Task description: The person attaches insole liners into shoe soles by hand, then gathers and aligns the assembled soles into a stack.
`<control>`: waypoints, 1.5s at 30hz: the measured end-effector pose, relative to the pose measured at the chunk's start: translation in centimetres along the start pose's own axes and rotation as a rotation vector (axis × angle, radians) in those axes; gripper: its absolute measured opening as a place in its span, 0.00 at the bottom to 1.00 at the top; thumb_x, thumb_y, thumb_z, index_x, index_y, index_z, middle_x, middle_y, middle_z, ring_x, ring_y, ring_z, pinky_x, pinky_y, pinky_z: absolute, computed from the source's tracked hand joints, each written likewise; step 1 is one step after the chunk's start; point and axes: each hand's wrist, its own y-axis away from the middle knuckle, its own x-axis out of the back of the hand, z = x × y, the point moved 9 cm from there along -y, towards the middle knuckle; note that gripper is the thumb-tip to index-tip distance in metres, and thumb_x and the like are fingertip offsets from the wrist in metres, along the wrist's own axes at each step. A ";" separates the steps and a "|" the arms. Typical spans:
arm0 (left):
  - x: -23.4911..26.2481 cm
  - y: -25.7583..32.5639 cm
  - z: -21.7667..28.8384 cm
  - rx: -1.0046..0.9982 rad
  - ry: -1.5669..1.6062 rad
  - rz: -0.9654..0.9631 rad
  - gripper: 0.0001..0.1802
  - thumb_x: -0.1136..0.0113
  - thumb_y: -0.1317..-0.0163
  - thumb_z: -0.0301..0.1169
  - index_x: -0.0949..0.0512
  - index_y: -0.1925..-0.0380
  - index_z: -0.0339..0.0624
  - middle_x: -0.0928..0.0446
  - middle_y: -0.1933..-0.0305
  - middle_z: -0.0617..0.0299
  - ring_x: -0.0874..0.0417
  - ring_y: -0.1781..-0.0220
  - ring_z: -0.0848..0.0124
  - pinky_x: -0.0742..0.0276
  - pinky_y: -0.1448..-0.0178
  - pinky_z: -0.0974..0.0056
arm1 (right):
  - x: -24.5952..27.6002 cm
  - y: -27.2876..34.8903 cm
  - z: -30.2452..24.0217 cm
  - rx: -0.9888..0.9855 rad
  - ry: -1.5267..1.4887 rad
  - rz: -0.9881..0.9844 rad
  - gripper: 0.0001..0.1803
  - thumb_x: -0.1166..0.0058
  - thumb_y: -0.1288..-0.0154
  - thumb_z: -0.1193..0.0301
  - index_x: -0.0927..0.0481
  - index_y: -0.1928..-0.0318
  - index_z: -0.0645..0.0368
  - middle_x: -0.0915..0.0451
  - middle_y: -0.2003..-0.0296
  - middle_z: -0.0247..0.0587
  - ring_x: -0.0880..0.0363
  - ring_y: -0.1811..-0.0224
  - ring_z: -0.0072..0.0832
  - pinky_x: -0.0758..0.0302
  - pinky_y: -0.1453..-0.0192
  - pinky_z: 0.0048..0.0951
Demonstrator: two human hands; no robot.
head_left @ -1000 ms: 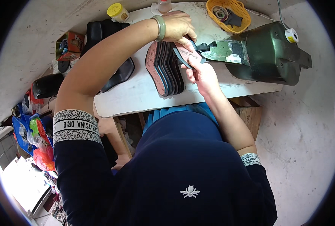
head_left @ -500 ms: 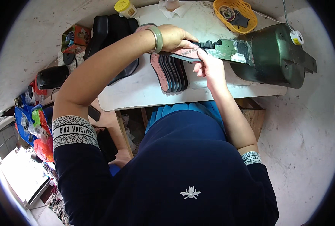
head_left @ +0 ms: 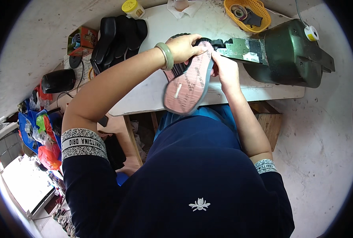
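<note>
A shoe insole (head_left: 188, 85) with a pink, printed underside and a dark edge hangs between my two hands, its broad end toward my body. My left hand (head_left: 184, 47) pinches its narrow end from the left, thumb laid on the pink face. The fingers of my right hand (head_left: 226, 71) close on the right edge near that same end. Just beyond my fingertips is the dark working head of a green machine (head_left: 289, 55), with a flat plate reaching toward my hands. Behind the held insole, a stack of dark insoles (head_left: 178, 69) on the table is mostly covered.
Black padded pieces (head_left: 119, 39) are heaped at the table's left. A yellow basket (head_left: 246, 25) with tape rolls, a yellow-lidded jar (head_left: 133, 8) and a clear cup (head_left: 180, 4) stand along the far side. The white table (head_left: 137, 95) ends near my waist.
The insole has swung from lying sideways by the machine head to hanging toward me, pink face up. Both hands keep hold of it. It now covers much of the stack.
</note>
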 end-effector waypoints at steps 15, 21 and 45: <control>1.3 -0.9 -1.8 0.094 0.052 0.394 0.30 0.46 0.34 0.50 0.28 0.49 0.30 0.19 0.68 0.52 0.17 0.70 0.62 0.22 0.57 0.60 | 0.1 7.0 9.4 -0.104 -0.208 -0.381 0.22 0.41 0.33 0.67 0.25 0.43 0.66 0.18 0.54 0.47 0.19 0.58 0.31 0.22 0.58 0.27; 2.9 -1.9 -2.3 0.024 0.091 0.664 0.31 0.44 0.35 0.51 0.26 0.53 0.27 0.21 0.69 0.50 0.18 0.65 0.59 0.22 0.57 0.60 | -0.2 4.2 10.1 -0.043 -0.253 -0.313 0.17 0.41 0.33 0.68 0.20 0.49 0.66 0.16 0.57 0.46 0.18 0.60 0.29 0.22 0.58 0.25; 4.3 -6.0 -0.7 -0.325 -0.013 0.180 0.26 0.36 0.38 0.45 0.22 0.48 0.36 0.18 0.58 0.53 0.18 0.61 0.66 0.22 0.54 0.65 | -1.5 0.4 2.3 -0.118 -0.191 -0.096 0.17 0.44 0.31 0.63 0.19 0.60 0.69 0.18 0.74 0.43 0.21 0.80 0.23 0.34 0.77 0.15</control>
